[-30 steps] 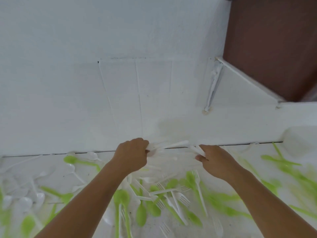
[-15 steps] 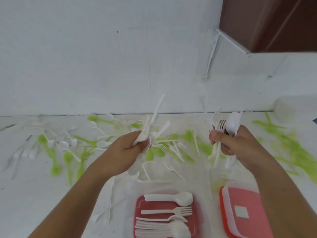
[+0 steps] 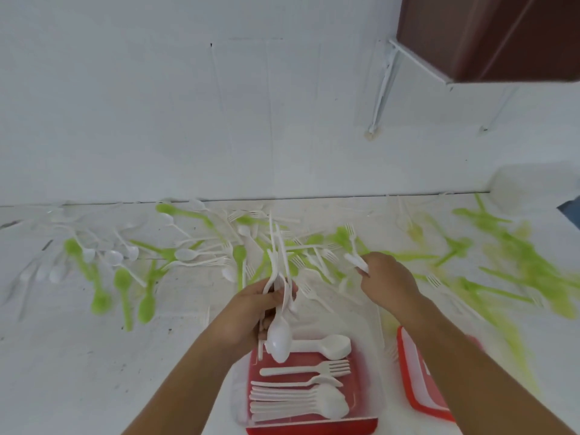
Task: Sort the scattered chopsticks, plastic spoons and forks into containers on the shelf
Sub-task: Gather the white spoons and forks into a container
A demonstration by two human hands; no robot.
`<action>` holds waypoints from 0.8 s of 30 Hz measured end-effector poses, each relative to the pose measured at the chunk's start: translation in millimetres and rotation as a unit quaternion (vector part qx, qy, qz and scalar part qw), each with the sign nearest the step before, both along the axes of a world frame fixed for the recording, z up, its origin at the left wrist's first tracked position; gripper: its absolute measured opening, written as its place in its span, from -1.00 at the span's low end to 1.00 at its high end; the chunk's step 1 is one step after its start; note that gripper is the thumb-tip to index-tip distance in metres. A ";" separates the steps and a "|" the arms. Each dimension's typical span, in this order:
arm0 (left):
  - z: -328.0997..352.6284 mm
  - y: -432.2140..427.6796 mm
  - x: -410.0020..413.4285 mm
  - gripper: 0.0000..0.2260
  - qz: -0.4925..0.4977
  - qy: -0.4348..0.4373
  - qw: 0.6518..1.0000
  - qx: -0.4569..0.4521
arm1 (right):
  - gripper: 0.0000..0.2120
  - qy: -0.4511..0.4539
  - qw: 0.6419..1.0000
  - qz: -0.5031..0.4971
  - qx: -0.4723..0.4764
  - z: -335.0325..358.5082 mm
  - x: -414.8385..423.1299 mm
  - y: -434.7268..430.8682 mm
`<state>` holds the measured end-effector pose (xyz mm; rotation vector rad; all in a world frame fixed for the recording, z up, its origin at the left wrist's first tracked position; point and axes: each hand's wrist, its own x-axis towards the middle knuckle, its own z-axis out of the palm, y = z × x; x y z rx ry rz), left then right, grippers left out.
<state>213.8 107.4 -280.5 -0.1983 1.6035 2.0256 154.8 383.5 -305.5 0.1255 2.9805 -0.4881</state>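
Observation:
My left hand [image 3: 251, 312] grips a bundle of white plastic cutlery [image 3: 278, 271]; a white spoon bowl hangs from it over a clear container with a red base [image 3: 368, 400]. White spoons and forks [image 3: 301, 400] lie in that container. My right hand [image 3: 387, 279] pinches white cutlery handles [image 3: 356, 261] just above the scattered pile. Green and white spoons and forks [image 3: 194, 255] are strewn across the white shelf [image 3: 78, 356].
A red lid [image 3: 417, 387] lies right of the container, partly under my right arm. A translucent container [image 3: 530, 186] stands at the far right by the wall. More green cutlery [image 3: 518, 262] is spread on the right. A brown cabinet [image 3: 489, 36] hangs top right.
The view has tilted down onto the shelf. My left hand has brought its bundle down over the container. My right hand has moved down toward the pile, holding fewer pieces.

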 end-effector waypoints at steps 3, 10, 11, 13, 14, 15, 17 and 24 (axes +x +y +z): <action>-6.5 -1.7 5.4 -0.85 -0.003 -0.002 1.000 -0.020 | -0.91 0.055 0.995 -0.036 -0.075 11.6 12.8 3.2; -3.3 5.6 12.3 -0.84 -0.064 0.106 0.977 -0.175 | -0.71 0.034 0.957 -0.076 -0.278 47.6 42.9 -14.2; -3.2 7.6 14.7 -0.85 -0.086 0.156 0.955 -0.236 | -0.68 0.040 0.952 -0.088 -0.289 50.1 44.6 -13.2; -5.3 13.2 21.4 -0.85 -0.136 0.248 0.897 -0.340 | -0.64 0.055 0.945 -0.114 -0.303 55.3 47.8 -9.4; -6.9 16.4 24.6 -0.85 -0.161 0.284 0.867 -0.377 | -0.63 0.062 0.941 -0.122 -0.308 58.1 49.3 -6.7; -9.8 19.7 27.6 -0.84 -0.186 0.314 0.835 -0.412 | -0.64 0.065 0.940 -0.126 -0.310 59.0 49.9 -3.8; -15.2 27.6 30.5 -0.89 -0.252 0.341 0.765 -0.485 | -0.63 0.066 0.942 -0.124 -0.306 61.0 51.7 -0.3; -35.7 42.5 36.9 -0.49 -0.432 0.291 0.640 -0.565 | -0.59 0.069 0.941 -0.107 -0.314 62.5 54.9 2.9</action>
